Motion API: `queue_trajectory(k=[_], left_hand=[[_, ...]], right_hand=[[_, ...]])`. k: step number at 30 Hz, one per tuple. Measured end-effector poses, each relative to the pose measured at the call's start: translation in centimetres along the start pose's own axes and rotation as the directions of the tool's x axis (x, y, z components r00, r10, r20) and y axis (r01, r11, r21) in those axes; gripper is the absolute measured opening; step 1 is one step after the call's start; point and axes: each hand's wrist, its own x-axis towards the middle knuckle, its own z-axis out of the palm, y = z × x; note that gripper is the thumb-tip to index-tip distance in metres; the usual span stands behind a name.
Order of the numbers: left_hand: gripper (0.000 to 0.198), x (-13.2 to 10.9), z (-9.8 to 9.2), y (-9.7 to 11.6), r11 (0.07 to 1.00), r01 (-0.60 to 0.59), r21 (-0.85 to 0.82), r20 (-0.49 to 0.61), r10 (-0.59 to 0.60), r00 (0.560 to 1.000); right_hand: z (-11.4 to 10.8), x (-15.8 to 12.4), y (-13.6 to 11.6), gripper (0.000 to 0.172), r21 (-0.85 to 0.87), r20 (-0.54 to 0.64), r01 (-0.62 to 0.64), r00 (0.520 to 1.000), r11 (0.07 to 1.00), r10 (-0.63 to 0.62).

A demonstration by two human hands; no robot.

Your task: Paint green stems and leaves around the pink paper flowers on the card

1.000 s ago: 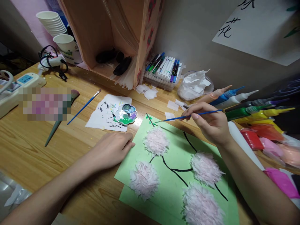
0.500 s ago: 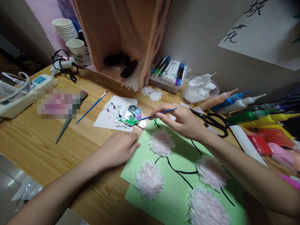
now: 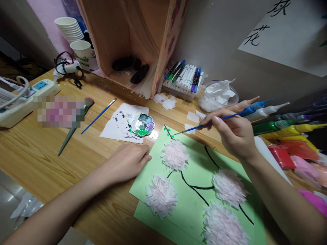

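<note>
My right hand (image 3: pixel 233 136) pinches a thin blue paintbrush (image 3: pixel 190 129). Its tip is at the short black painted stem near the top corner of the green paper (image 3: pixel 194 154), beside small green leaf marks. Several pale pink tissue-paper flowers (image 3: pixel 175 154) sit on this paper, with black painted stems between them. My left hand (image 3: pixel 130 158) rests closed on the table at the paper's left edge; whether anything is inside its curled fingers is hidden. Above it, a flower-shaped paint palette (image 3: pixel 143 125) with green, grey and purple paint lies on a stained white sheet (image 3: pixel 119 119).
A second blue brush (image 3: pixel 99 115) and a large green-handled brush (image 3: pixel 70 136) lie left. A power strip (image 3: pixel 38 93) is at far left. Behind stand paper cups (image 3: pixel 81 51), a pink box (image 3: pixel 109 44), a marker case (image 3: pixel 184 78) and a tissue bowl (image 3: pixel 218 97). Paint tubes (image 3: pixel 268 127) are right.
My right hand has moved right, and the brush tip has gone from the palette to the black stem at the paper's top. My left hand has stayed in place.
</note>
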Motion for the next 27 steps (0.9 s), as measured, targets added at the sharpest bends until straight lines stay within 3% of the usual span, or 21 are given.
queue_trajectory(k=[6,27], left_hand=[[0.028,-0.01,0.03,0.01,1.000,0.009,-0.011,-0.003,-0.009,1.000],[0.028,0.06,-0.04,0.05,1.000,0.015,-0.007,0.010,-0.015,1.000]], right_hand=[[-0.18,-0.32,0.08,0.027,-0.115,0.045,0.041,0.998,0.992,-0.036],[0.01,-0.10,0.11,0.028,-0.136,0.077,0.038,0.997,0.990,-0.027]])
